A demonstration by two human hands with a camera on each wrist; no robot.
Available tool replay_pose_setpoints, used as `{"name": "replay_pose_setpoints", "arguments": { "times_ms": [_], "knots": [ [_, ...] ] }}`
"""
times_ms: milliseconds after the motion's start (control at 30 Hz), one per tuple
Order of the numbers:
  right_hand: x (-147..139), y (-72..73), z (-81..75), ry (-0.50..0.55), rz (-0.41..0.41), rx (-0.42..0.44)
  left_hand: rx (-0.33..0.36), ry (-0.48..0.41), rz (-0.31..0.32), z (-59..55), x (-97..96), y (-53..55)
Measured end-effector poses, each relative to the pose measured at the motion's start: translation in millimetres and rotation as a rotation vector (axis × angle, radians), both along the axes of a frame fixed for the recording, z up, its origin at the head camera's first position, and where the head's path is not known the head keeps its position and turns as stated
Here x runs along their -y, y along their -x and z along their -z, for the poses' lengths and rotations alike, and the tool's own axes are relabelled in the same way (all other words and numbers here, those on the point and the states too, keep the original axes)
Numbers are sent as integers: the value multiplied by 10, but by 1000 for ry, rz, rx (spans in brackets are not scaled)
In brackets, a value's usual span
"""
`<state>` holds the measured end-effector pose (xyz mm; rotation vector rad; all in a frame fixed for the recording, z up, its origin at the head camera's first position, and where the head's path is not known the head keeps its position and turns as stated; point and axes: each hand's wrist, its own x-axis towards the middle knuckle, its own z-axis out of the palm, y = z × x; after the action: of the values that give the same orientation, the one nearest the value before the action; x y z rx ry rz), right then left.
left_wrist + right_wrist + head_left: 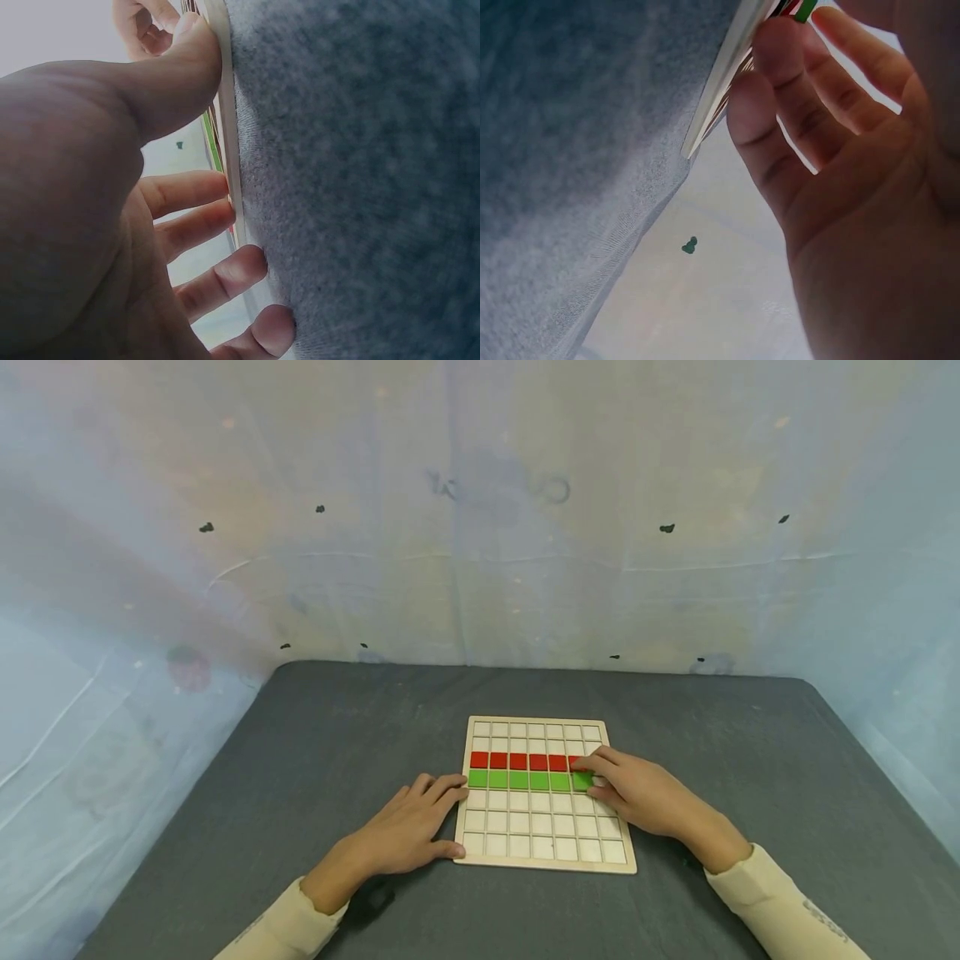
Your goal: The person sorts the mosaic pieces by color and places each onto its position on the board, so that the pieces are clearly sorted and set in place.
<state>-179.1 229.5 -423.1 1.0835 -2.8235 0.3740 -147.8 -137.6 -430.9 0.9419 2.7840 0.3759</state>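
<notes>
A light wooden grid board (543, 865) lies on the dark cloth. One row holds several red tiles (518, 762); the row below it holds several green tiles (518, 779). At the board's left edge, my left hand (405, 831) rests with fingers spread, fingertips and thumb touching the rim. In the left wrist view, the left thumb (187, 67) presses the board's edge. Over the right side, my right hand (648, 789) pinches the rightmost green tile (582, 782) between thumb and fingers. The right wrist view shows a green tile (805, 10) by the fingertips; its lower edge is hidden.
A dark grey cloth (360, 727) covers the table under the board. Pale patterned sheeting (480, 527) with small dark marks rises behind the table and along both sides.
</notes>
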Motion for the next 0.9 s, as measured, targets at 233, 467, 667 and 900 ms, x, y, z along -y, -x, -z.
{"name": "replay_pose_setpoints", "arguments": {
  "times_ms": [233, 467, 667, 900],
  "knots": [
    [19, 9, -1, -11, 21, 9, -3, 3, -2, 6, 5, 1],
    [17, 17, 11, -3, 5, 10, -7, -3, -2, 16, 8, -1],
    [14, 23, 13, 20, -11, 9, -16, 2, -2, 24, 10, 0],
    [4, 24, 24, 26, -19, 10, -20, -2, 6, 22, 10, -2]
  ]
}}
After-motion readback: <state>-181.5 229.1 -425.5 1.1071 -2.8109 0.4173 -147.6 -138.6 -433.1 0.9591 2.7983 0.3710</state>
